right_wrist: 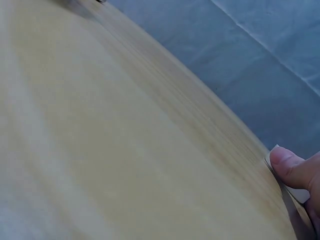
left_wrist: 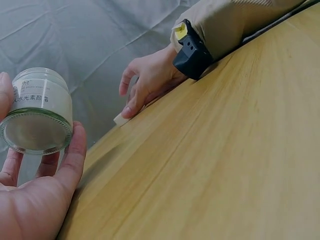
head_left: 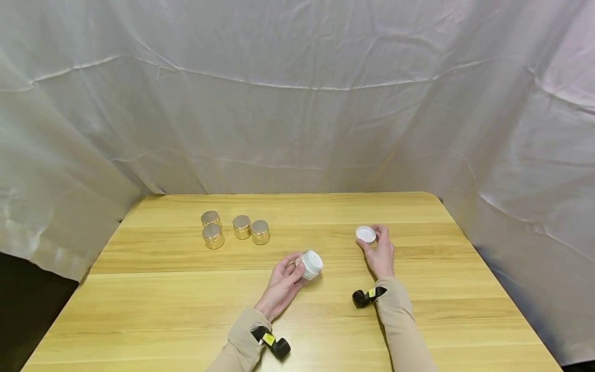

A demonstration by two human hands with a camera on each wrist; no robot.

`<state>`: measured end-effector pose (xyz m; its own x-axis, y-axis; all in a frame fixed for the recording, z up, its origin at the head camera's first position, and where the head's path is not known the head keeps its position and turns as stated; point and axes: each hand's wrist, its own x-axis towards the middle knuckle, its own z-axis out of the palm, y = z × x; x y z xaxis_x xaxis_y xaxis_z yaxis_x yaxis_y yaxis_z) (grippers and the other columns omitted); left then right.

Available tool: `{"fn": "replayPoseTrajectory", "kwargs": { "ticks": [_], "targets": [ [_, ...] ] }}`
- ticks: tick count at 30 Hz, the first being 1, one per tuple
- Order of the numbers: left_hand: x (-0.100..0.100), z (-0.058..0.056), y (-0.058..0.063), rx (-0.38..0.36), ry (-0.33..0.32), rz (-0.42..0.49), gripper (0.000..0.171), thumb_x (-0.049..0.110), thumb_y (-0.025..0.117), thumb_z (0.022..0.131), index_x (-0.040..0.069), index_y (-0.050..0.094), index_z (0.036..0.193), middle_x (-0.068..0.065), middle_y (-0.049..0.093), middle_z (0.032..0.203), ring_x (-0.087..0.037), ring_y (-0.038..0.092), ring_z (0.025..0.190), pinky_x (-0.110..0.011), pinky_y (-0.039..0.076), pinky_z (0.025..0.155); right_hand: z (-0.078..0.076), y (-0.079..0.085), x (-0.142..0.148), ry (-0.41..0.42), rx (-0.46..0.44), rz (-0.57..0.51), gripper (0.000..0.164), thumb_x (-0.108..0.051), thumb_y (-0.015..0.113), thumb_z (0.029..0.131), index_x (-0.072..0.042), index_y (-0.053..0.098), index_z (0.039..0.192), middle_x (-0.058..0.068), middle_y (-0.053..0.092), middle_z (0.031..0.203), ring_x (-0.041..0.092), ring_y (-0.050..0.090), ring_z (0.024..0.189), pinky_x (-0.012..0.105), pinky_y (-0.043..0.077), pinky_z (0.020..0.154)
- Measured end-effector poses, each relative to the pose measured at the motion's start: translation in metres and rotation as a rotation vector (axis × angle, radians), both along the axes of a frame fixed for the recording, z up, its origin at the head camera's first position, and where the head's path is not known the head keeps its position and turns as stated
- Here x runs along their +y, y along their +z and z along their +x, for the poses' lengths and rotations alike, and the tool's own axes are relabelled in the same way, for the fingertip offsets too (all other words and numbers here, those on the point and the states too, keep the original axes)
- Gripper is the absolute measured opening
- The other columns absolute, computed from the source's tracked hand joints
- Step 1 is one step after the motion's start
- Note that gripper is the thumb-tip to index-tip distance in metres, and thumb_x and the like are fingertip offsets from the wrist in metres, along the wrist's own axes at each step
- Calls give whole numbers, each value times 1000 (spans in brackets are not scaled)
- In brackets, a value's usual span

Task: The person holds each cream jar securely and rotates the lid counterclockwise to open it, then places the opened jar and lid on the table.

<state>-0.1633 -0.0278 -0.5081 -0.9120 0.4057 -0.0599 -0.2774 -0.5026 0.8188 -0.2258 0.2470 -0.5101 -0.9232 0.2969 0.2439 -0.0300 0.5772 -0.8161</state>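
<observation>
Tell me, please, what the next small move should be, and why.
I'd probably have the right hand let the lid rest on the table and release it: the lid is pinched low, at or just above the wood, well apart from the jar, which the left hand alone holds tilted.

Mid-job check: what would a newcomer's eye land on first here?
Probably the pale glass jar, tilted in the left hand over the table. Next comes the round white lid, pinched in the right hand farther right. Four small gold containers stand toward the table's far left.
</observation>
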Motion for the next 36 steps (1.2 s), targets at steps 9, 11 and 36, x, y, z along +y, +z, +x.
{"fn": "replayPoseTrajectory", "kwargs": {
  "ticks": [9,11,36],
  "targets": [
    [1,0,0,9,-5,-14,55,14,63,98,2,35,144,-9,50,138,-16,57,121,-33,51,110,0,-1,3,-6,-18,63,81,-18,75,91,0,27,154,27,43,153,42,44,141,55,35,120],
    [1,0,0,21,-13,-29,60,11,66,96,1,34,146,-12,48,140,-16,57,121,-32,51,109,1,-1,3,-18,-19,49,84,-19,76,91,-1,25,155,29,39,155,43,42,142,55,34,121],
    [32,-8,-3,196,128,-382,70,0,83,74,-1,53,138,-21,58,138,-32,55,132,-42,43,118,37,-3,-12,-177,183,-11,16,0,70,83,2,68,99,15,57,89,21,51,76,9,34,66]
  ]
}}
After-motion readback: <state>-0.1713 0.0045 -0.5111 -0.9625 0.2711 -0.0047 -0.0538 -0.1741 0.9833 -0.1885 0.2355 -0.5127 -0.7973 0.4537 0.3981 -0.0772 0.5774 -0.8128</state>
